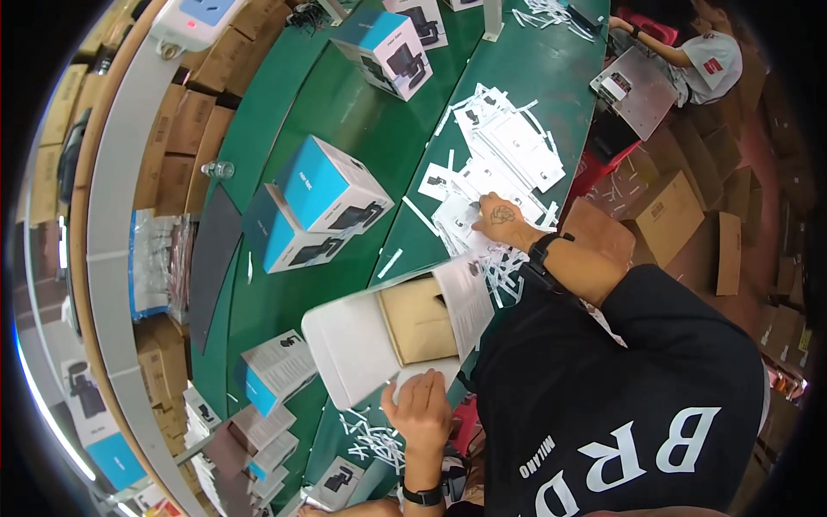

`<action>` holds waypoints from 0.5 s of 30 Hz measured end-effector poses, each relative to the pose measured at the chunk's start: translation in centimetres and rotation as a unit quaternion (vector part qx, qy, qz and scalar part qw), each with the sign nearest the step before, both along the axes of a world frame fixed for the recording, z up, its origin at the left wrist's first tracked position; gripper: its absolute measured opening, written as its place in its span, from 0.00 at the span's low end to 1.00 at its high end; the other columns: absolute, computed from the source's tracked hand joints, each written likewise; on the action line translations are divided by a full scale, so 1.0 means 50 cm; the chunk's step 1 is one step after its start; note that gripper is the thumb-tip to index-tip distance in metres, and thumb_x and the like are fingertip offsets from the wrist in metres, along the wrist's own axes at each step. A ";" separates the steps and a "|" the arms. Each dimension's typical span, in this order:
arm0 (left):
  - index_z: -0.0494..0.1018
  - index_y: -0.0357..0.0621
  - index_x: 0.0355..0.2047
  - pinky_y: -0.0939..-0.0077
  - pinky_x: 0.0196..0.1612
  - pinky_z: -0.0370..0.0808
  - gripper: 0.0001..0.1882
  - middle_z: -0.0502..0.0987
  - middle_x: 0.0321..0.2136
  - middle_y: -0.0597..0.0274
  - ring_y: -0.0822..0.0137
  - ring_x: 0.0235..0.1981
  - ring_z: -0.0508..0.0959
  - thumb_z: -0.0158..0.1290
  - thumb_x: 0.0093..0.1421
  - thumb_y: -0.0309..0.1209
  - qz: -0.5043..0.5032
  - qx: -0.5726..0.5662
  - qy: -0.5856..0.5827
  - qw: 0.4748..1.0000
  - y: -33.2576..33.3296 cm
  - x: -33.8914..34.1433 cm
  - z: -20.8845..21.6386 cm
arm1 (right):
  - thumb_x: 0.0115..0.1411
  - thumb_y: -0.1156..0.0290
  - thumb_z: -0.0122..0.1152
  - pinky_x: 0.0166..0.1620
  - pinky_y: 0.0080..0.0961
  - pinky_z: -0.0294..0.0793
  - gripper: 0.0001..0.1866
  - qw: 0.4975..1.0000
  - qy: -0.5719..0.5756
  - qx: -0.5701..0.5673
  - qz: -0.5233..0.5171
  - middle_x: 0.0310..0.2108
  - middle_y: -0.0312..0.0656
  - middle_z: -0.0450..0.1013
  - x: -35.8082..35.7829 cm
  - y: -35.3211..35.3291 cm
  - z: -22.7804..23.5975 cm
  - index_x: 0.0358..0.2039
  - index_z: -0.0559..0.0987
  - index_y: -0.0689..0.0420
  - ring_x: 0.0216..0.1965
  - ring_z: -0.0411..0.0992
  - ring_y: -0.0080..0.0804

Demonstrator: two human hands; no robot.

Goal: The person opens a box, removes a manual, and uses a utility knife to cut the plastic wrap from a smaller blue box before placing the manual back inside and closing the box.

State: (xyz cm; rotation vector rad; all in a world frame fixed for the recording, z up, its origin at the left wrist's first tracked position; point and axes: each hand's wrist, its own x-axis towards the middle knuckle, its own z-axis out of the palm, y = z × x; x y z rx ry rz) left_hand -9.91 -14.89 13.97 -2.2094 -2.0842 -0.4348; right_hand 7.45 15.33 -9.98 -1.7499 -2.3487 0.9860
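Note:
An open white carton [345, 345] with a brown cardboard insert [418, 319] inside tilts at the near edge of the green table. My left hand [420, 409] is closed on its near white flap, thumb and fingers at the edge. Farther up, my right hand [504, 217] reaches over the carton to a spread pile of white printed leaflets [512, 155]. Its fingertips are pressed together on a leaflet at the pile's near side; their exact grip is partly hidden. Thin white paper strips [504, 276] lie between that hand and the carton.
Closed blue-and-white product boxes [332, 185] stand on the green table [332, 95], another pair [388, 56] farther off. More boxes [276, 370] and paper strips [375, 439] lie at lower left. A co-worker [711, 65] sits at upper right; brown cartons [680, 215] stand on the floor.

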 end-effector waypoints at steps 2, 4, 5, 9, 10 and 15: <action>0.82 0.46 0.34 0.53 0.54 0.69 0.15 0.81 0.34 0.61 0.59 0.42 0.79 0.56 0.44 0.20 0.021 0.007 0.017 1.000 -0.021 -0.005 0.011 | 0.53 0.51 0.71 0.52 0.42 0.77 0.29 0.999 0.020 -0.036 -0.016 0.42 0.55 0.78 0.007 0.010 0.001 0.44 0.79 0.64 0.48 0.78 0.54; 0.82 0.44 0.34 0.49 0.60 0.65 0.15 0.81 0.42 0.55 0.54 0.50 0.78 0.56 0.43 0.21 0.052 0.019 0.055 0.997 -0.043 -0.017 0.020 | 0.53 0.52 0.71 0.52 0.41 0.77 0.27 0.999 0.037 -0.028 -0.011 0.41 0.55 0.78 0.010 0.018 0.010 0.43 0.79 0.63 0.47 0.78 0.54; 0.82 0.44 0.34 0.49 0.60 0.65 0.15 0.81 0.42 0.55 0.54 0.50 0.78 0.56 0.43 0.21 0.066 0.020 0.054 0.996 -0.050 -0.012 0.021 | 0.53 0.53 0.70 0.52 0.41 0.77 0.26 0.998 0.054 -0.021 -0.012 0.40 0.56 0.79 0.016 0.026 0.019 0.43 0.80 0.62 0.46 0.78 0.55; 0.82 0.42 0.40 0.51 0.61 0.65 0.21 0.77 0.50 0.50 0.48 0.54 0.74 0.58 0.41 0.22 0.226 0.058 -0.094 0.968 -0.074 0.019 0.017 | 0.53 0.62 0.72 0.47 0.35 0.80 0.27 0.971 0.188 0.046 -0.140 0.44 0.52 0.77 0.063 0.057 0.160 0.49 0.75 0.62 0.43 0.78 0.42; 0.80 0.42 0.44 0.52 0.60 0.66 0.24 0.75 0.53 0.49 0.48 0.55 0.73 0.58 0.42 0.23 0.255 0.088 -0.196 0.943 -0.073 0.043 0.012 | 0.53 0.71 0.68 0.49 0.34 0.82 0.34 0.851 0.488 -0.049 -0.186 0.49 0.52 0.75 0.048 0.026 0.258 0.60 0.68 0.62 0.47 0.78 0.42; 0.76 0.39 0.54 0.64 0.45 0.75 0.29 0.73 0.56 0.47 0.50 0.51 0.74 0.59 0.47 0.20 0.280 0.160 -0.315 0.893 -0.101 0.049 -0.021 | 0.46 0.82 0.57 0.50 0.34 0.82 0.47 0.784 0.598 0.045 0.161 0.62 0.56 0.65 -0.014 -0.213 0.543 0.70 0.56 0.64 0.58 0.73 0.39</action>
